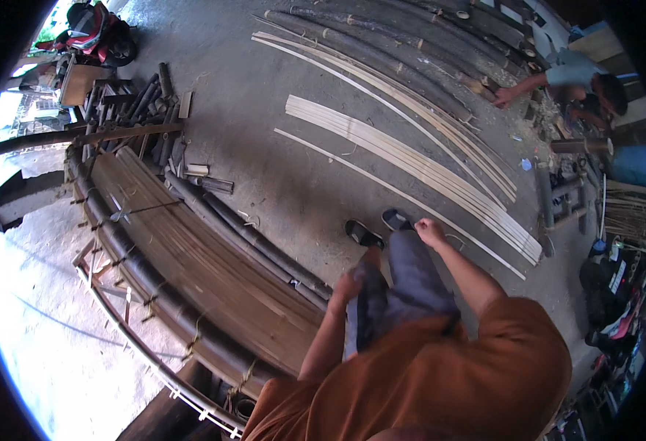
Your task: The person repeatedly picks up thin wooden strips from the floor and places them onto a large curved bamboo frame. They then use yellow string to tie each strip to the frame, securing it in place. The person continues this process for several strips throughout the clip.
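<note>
The left hand (347, 284) of the person is at the left knee, beside the grey trousers (416, 275); it is a little blurred, and I cannot tell if it grips something. The right hand (431, 232) is by the right knee, with its fingers curled in; whether a small thing is inside, I cannot tell.

On the grey floor (242, 132), past the dark shoes (365, 234), one narrow pale strip (400, 197) lies alone, nearest to the hands. Farther than it, a row of wider pale slats (411, 163) lies side by side, running from far left to near right. Beyond these are more long thin strips, and then dark round poles (367, 51).

At the far right, a co-worker's hand (504, 97) reaches to the end of the poles. On the left stands a long bamboo platform (190, 242) with brown boards and a dark pole along its outer side. A red motorcycle (99, 37) is at the far left.
</note>
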{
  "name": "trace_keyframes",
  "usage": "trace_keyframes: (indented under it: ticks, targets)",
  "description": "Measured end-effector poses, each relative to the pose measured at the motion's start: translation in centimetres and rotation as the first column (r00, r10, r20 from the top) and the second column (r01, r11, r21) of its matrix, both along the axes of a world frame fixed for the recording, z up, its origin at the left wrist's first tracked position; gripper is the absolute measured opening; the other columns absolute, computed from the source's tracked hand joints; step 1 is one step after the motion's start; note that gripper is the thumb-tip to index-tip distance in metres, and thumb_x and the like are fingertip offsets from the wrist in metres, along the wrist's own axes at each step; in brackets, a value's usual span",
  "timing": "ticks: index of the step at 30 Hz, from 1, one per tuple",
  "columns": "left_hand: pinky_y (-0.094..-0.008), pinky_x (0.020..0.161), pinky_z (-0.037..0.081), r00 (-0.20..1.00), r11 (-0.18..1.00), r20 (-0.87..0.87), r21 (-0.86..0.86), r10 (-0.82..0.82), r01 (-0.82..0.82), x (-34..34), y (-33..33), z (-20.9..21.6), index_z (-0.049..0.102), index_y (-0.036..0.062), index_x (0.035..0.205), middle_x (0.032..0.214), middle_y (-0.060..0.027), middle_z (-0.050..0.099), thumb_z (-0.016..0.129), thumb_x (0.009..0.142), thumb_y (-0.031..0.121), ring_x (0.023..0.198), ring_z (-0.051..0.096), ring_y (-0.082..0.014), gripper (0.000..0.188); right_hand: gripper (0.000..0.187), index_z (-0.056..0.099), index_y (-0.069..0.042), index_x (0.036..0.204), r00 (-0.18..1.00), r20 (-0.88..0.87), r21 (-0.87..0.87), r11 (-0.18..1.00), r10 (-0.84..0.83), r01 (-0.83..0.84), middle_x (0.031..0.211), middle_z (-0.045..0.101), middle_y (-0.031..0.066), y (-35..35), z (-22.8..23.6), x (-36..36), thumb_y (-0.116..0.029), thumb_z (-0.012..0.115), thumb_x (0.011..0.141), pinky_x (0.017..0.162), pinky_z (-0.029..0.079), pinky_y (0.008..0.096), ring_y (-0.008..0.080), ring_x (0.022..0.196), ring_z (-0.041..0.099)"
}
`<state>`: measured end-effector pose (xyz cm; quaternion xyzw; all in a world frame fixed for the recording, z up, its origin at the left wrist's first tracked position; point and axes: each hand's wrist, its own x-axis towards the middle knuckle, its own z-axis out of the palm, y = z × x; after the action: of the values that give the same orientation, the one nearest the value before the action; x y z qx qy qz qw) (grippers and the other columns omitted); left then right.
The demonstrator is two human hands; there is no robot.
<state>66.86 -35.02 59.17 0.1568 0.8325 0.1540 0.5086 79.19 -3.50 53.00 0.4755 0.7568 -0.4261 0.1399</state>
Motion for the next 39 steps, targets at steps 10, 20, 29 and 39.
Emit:
trace_keyframes:
  ticks: [10, 20, 29, 39]
  targets:
    - [-0.0649, 0.111, 0.013, 0.811, 0.91, 0.555, -0.408, 0.186, 0.071, 0.9, 3.6, -2.6, 0.0, 0.0425, 0.153, 0.146, -0.0394, -0.027, 0.061, 0.068, 0.082, 0.137, -0.015, -0.0603, 0.111, 0.03, 0.067, -0.017, 0.109, 0.933, 0.313, -0.022, 0.984, 0.176, -0.178, 0.12, 0.062, 0.0133, 1.8, -33.8, -12.2, -0.035, 0.059, 0.086, 0.093, 0.048, 0.0488, 0.0343, 0.115, 0.057]
    - [-0.0745, 0.103, 0.012, 0.924, 0.864, 0.329, -0.504, 0.195, -0.002, 5.2, 4.5, -4.2, 0.004, 0.0543, 0.148, 0.145, -0.0416, -0.026, 0.061, 0.068, 0.081, 0.135, -0.01, -0.0645, 0.102, 0.032, 0.051, -0.006, 0.112, 0.872, 0.341, 0.276, 0.849, 0.352, -0.45, 0.105, 0.06, 0.0206, 3.3, -48.3, -12.2, -0.02, 0.064, 0.086, 0.087, 0.048, 0.0504, 0.0407, 0.103, 0.058]
    - [-0.066, 0.111, 0.01, 0.792, 0.886, 0.445, -0.392, 0.417, -0.247, 5.9, 3.4, -1.7, 0.013, 0.0443, 0.152, 0.152, -0.0358, -0.018, 0.058, 0.071, 0.081, 0.14, -0.009, -0.0568, 0.099, 0.023, 0.052, -0.008, 0.111, 0.862, -0.267, 0.091, 0.902, 0.431, -0.423, 0.079, 0.066, 0.0209, 1.1, -22.7, -18.6, -0.027, 0.05, 0.098, 0.066, 0.048, 0.0539, 0.0435, 0.077, 0.064]
    - [-0.0493, 0.117, 0.017, 0.675, 0.676, 0.18, 0.061, 0.716, -0.734, 4.8, 2.9, 3.7, 0.021, 0.0134, 0.154, 0.153, -0.0314, 0.021, 0.055, 0.079, 0.076, 0.144, 0.014, -0.0449, 0.104, 0.015, 0.056, -0.003, 0.104, 0.198, -0.793, 0.543, 0.816, 0.575, -0.198, 0.06, 0.059, 0.0141, -1.4, 30.1, -36.8, -0.015, 0.054, 0.097, 0.043, 0.044, 0.0413, 0.0317, 0.049, 0.062]
